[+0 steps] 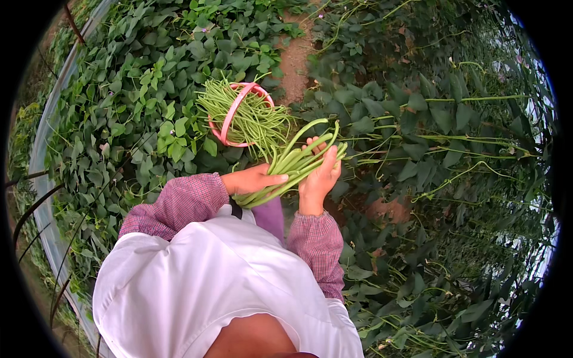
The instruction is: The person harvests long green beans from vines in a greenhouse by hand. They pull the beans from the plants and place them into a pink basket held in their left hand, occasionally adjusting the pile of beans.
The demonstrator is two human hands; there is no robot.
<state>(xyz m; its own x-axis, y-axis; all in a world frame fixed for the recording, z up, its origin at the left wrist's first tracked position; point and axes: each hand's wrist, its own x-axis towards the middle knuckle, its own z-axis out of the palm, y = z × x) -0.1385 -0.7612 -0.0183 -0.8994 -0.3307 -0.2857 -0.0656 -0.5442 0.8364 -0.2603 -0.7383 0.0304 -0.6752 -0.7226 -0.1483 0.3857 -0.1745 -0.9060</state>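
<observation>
A loose bundle of long green beans (293, 163) lies slantwise across both hands in front of my body. My left hand (250, 180) grips its lower part, with the thumb laid over the pods. Around the upper end curls my right hand (321, 172), its fingers partly hidden behind the beans. Just beyond the bundle sits a pink basket (231, 112) with an arched handle. It is heaped with thinner long beans (262, 123), and many stick out past the rim.
Dense leafy bean plants (147, 85) spread on the left, and taller vines (429, 129) crowd the right. A strip of bare soil (295, 58) runs between them ahead. Clear plastic sheeting (47, 134) and dark rods (36, 206) line the left edge.
</observation>
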